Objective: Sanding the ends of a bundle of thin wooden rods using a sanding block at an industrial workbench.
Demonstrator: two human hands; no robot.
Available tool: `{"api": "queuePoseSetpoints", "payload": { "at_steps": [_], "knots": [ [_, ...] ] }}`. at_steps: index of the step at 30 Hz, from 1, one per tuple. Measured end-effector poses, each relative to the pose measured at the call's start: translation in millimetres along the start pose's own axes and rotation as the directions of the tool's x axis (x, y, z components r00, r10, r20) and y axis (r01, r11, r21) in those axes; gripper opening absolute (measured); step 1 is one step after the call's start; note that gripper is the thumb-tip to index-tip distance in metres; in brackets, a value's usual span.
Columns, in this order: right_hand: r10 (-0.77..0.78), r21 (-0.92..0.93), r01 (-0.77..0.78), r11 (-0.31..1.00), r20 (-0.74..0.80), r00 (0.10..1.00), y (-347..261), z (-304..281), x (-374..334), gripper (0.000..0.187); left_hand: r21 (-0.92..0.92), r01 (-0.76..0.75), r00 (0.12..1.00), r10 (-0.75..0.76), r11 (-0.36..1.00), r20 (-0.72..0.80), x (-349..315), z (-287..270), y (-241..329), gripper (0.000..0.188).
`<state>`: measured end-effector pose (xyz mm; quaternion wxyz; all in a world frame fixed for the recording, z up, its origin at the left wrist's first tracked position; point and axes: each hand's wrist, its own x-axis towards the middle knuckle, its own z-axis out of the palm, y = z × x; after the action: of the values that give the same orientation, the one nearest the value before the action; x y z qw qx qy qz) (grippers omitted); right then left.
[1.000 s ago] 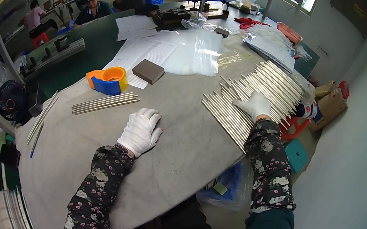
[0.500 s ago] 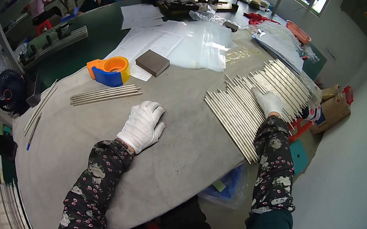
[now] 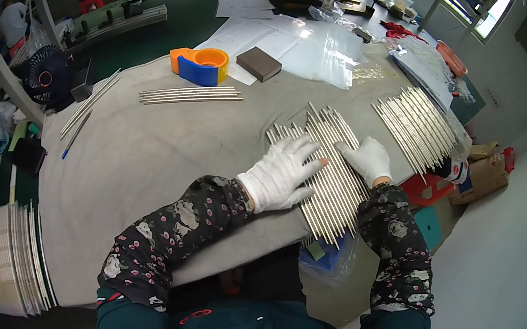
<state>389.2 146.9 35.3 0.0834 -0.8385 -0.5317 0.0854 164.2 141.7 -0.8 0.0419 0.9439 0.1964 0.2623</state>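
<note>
A sheet-like layer of thin silvery metal rods (image 3: 329,183) lies side by side near the table's front right edge. My left hand (image 3: 282,171), in a white glove with bare fingertips in part, rests on its left side with the fingers spread. At the layer's right side is my right hand (image 3: 368,160), also gloved, its thumb stretched out over the rods and the fingers loosely extended, partly hidden. Farther right, a second batch of rods (image 3: 417,130) lies apart from the first.
A smaller bundle of rods (image 3: 191,95) lies left of centre, near an orange and blue tape dispenser (image 3: 200,66) and a brown block (image 3: 259,63). More rods (image 3: 91,103) and a pen (image 3: 75,135) lie at the left. Papers and clear plastic bags (image 3: 325,52) cover the far side.
My left hand has moved from the bare tabletop onto the rods. My right hand has come back toward me and left, and the rods now lie in two separated batches. The view has shifted.
</note>
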Motion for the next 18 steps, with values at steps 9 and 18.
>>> {"api": "queuePoseSetpoints", "payload": {
  "at_steps": [9,18],
  "knots": [
    [-0.345,0.048,0.343,0.938,0.054,0.937,-79,24,-100,0.058,0.151,0.123,0.962,-0.155,0.981,0.225,-85,-42,21,0.081],
    [-0.654,0.341,0.591,0.731,0.100,0.750,-131,47,-185,0.054,0.017,0.078,0.939,-0.079,0.997,0.335,-204,-115,24,0.083]
  ]
}}
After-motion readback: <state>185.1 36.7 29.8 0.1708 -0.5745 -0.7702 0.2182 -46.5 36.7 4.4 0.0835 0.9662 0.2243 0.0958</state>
